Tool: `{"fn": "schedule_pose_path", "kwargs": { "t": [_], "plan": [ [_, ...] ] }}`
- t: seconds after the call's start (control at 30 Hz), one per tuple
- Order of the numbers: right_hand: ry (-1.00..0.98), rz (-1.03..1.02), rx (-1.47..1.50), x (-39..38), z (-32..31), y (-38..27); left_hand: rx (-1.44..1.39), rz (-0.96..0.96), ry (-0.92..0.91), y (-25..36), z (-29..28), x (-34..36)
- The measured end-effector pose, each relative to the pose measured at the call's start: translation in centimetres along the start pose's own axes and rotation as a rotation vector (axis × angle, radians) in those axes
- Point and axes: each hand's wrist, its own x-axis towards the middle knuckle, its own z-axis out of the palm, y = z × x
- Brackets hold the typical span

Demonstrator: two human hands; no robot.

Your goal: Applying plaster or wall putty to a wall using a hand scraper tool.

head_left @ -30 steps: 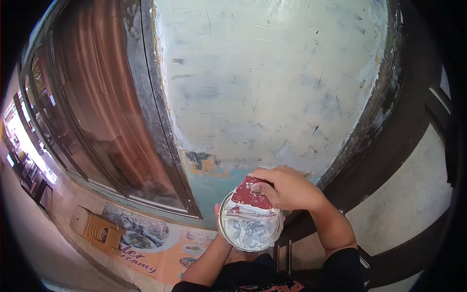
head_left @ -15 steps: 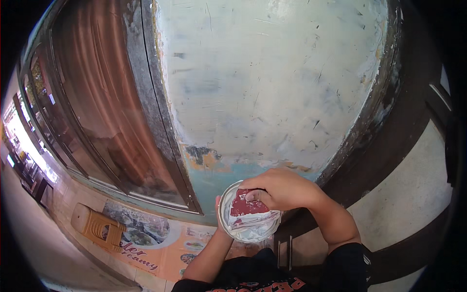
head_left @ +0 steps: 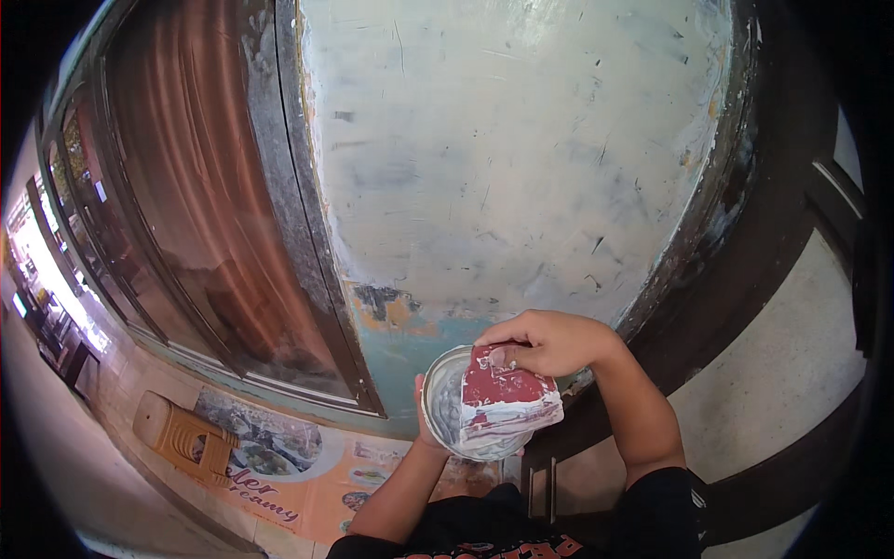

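My left hand [head_left: 426, 430] holds a round tub [head_left: 430, 421] from its left side and underneath; most of its fingers are hidden by the tub. Grey-white putty [head_left: 450, 401] coats the inside. My right hand [head_left: 554, 341] grips a flat red putty spreader [head_left: 503, 384], thumb on its face and fingers behind the upper edge. White putty is smeared along the spreader's lower edge. It lies over the tub's right half and sticks out past the rim. Beyond both hands rises a wall panel [head_left: 503, 186] with pale filler over most of it and bare turquoise paint low down.
A window [head_left: 205, 205] with a brown curtain behind its glass stands left of the panel. Dark wooden framing [head_left: 745, 279] runs down the right. Stacked tan plastic stools [head_left: 182, 430] and a printed orange sheet [head_left: 307, 494] lie to the lower left.
My right hand has drawn the spreader rightward across the tub, uncovering the putty on the tub's left side. The spreader now overhangs the right rim. My left hand stays under the tub.
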Motion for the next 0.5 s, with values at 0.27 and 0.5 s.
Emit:
{"fn": "schedule_pose_path", "kwargs": {
  "t": [0.27, 0.5],
  "plan": [
    [0.200, -0.005, 0.175, -2.0, -1.8, -0.8, -0.010, -0.066, -0.172, 0.7, 2.1, 0.7],
    [0.519, -0.062, 0.238, -4.9, -5.7, -4.0, -0.130, -0.104, -0.475, 3.3, 8.2, 4.1]
  ]
}}
